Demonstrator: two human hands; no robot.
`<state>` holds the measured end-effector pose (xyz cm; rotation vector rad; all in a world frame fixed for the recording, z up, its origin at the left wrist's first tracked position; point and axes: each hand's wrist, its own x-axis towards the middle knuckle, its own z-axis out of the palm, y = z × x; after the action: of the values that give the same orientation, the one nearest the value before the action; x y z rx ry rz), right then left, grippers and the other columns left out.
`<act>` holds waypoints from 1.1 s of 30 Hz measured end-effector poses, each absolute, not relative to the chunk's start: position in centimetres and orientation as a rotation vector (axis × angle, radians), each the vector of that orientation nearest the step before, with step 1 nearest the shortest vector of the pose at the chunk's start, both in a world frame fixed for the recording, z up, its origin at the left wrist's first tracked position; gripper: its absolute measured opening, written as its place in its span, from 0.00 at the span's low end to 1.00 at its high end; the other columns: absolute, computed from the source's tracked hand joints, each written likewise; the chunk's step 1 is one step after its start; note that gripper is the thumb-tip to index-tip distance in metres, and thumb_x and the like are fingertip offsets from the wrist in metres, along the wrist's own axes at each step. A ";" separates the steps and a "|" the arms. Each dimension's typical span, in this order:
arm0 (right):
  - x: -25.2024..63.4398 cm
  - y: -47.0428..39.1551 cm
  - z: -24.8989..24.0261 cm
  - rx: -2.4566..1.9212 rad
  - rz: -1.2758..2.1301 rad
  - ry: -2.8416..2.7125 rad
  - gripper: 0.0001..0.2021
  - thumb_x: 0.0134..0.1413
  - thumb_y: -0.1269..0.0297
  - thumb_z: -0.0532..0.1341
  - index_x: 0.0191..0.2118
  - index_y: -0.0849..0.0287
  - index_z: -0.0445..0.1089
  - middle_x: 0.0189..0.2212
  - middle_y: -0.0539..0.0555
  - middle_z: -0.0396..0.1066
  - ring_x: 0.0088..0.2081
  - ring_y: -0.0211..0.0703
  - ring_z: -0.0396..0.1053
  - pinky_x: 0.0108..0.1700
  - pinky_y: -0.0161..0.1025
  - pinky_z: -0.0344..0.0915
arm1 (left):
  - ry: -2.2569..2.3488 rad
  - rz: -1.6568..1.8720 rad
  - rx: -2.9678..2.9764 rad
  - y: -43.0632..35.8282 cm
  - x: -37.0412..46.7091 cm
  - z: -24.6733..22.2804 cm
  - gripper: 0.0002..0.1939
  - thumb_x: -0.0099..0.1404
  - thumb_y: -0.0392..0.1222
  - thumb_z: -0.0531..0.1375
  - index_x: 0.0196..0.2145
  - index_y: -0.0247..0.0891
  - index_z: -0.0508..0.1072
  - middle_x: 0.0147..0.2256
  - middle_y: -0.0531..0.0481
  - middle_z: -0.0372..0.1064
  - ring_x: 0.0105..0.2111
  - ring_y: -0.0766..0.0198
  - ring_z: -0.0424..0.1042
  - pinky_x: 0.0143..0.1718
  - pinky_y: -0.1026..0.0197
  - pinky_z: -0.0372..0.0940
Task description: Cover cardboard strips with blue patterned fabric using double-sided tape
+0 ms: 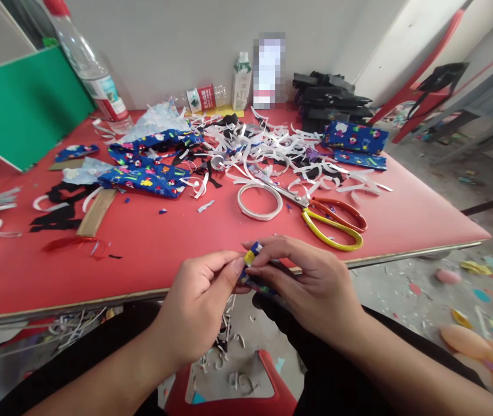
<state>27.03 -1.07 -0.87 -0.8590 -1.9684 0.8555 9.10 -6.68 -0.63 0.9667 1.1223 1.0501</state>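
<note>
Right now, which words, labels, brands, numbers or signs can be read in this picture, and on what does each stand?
None can be read with certainty.
Lying clear plastic bottle, red label: white characters, too blurred.
Tall clear plastic bottle, red cap: print too blurred.
White-and-green container: print too small.
Bright rectangular screen: pixelated.
Blue patterned material: any lettering too small.

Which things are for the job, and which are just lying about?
Likely for the job:
small colourful piece, pinched in left hand and right hand
blue patterned cloth
scissors
white ring, perhaps tape

Probably just lying about:
tall bottle with red cap
bottle on its side
upright white bottle
</note>
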 end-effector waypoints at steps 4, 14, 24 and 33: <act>27.4 -0.9 -0.7 -0.885 0.904 -1.991 0.06 0.64 0.73 0.65 0.38 0.54 0.76 0.34 0.45 0.82 0.36 0.35 0.80 0.38 0.28 0.72 | 1.115 1.014 0.977 -6.5 9.0 -0.4 0.16 0.77 0.50 0.60 0.52 0.42 0.83 0.49 0.47 0.82 0.48 0.57 0.79 0.46 0.60 0.76; 26.7 -1.7 -1.4 -1.028 0.699 -1.986 0.02 0.66 0.67 0.66 0.41 0.54 0.76 0.37 0.50 0.83 0.34 0.38 0.80 0.37 0.33 0.74 | 1.167 0.970 1.084 -6.5 9.0 -0.3 0.16 0.78 0.45 0.56 0.51 0.36 0.81 0.43 0.45 0.81 0.43 0.59 0.78 0.48 0.57 0.73; 27.7 -0.4 -0.8 -0.538 0.675 -2.162 0.09 0.64 0.74 0.67 0.46 0.55 0.81 0.42 0.58 0.82 0.40 0.43 0.81 0.42 0.39 0.79 | 1.222 0.823 1.133 -6.2 7.9 0.6 0.17 0.78 0.51 0.54 0.37 0.38 0.75 0.29 0.52 0.68 0.37 0.58 0.72 0.42 0.57 0.66; 27.5 -0.9 -0.7 -0.553 0.614 -2.183 0.09 0.62 0.77 0.68 0.44 0.56 0.81 0.41 0.56 0.83 0.40 0.43 0.82 0.45 0.38 0.80 | 1.211 0.863 1.153 -6.6 8.1 0.3 0.17 0.78 0.50 0.52 0.35 0.39 0.71 0.31 0.51 0.69 0.37 0.59 0.70 0.40 0.56 0.65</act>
<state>27.48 -0.93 -0.71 -0.5529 -2.1833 0.6135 8.12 -6.65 0.35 1.1534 1.2112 0.8631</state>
